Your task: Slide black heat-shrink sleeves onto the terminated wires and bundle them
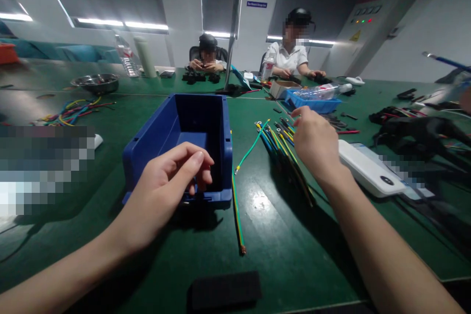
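My left hand (172,171) hovers at the front opening of a deep blue bin (147,140). Its fingers are loosely curled, the thumb rests by the index finger, and I see nothing in the grip. Farther right, my right hand (314,140) is bent over a bundle of wires (281,147) with ring terminals on their far ends. Its fingers curl down and are partly hidden, so what they hold cannot be made out. Between the hands lie a short green wire (252,147) with terminals and a yellow-green wire (238,218) with a bare copper end.
A black block (224,292) lies at the near edge. Right of my forearm is a white power bank (370,169). A light-blue tray (316,104) holds a plastic bottle. At left are loose wires (73,113) and a metal bowl (95,83). Two people sit across the table.
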A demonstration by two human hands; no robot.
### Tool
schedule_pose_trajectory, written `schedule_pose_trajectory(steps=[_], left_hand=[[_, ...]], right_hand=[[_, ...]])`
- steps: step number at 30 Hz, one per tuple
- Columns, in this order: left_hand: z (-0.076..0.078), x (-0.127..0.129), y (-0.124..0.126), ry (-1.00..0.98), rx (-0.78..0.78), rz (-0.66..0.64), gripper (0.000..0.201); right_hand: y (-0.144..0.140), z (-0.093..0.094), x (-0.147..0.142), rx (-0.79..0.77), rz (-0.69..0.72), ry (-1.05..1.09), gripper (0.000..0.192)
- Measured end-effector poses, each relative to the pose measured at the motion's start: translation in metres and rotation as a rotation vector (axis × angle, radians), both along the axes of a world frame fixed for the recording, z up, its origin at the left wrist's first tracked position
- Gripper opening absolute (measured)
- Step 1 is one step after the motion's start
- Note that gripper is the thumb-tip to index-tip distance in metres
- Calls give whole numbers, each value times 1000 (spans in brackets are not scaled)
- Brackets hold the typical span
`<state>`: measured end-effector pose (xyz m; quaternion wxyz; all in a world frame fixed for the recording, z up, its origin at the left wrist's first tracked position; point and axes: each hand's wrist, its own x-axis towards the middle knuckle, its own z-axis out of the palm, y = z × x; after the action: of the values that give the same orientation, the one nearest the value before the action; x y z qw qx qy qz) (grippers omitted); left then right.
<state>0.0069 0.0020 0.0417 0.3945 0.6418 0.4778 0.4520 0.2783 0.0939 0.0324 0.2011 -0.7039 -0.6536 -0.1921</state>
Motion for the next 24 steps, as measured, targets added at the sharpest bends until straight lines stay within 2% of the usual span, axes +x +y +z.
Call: schedule_pose_trajectory(steps=[2, 8, 11, 15, 20, 24], left_hand=[[-1, -1, 0, 6, 0, -3, 27], [-3, -3, -2, 32, -13, -4, 29], [-2, -3, -2, 43, -13, -6, 29], [-1, -2, -2, 52, -16, -18, 29], [0, -1, -2, 46, -5, -26, 28], [0, 0, -2, 56, 0, -23, 28]], right_hand=[[7, -9, 14, -128, -34, -42, 40], [13, -24, 30, -279, -77, -75, 43], [12, -21, 25, -321, -85, -89, 38], [7, -18, 9, -388, -54, -55, 42], [2, -23, -9, -431, 9, 16, 70], [3, -28, -25, -411, 24, 59, 82]])
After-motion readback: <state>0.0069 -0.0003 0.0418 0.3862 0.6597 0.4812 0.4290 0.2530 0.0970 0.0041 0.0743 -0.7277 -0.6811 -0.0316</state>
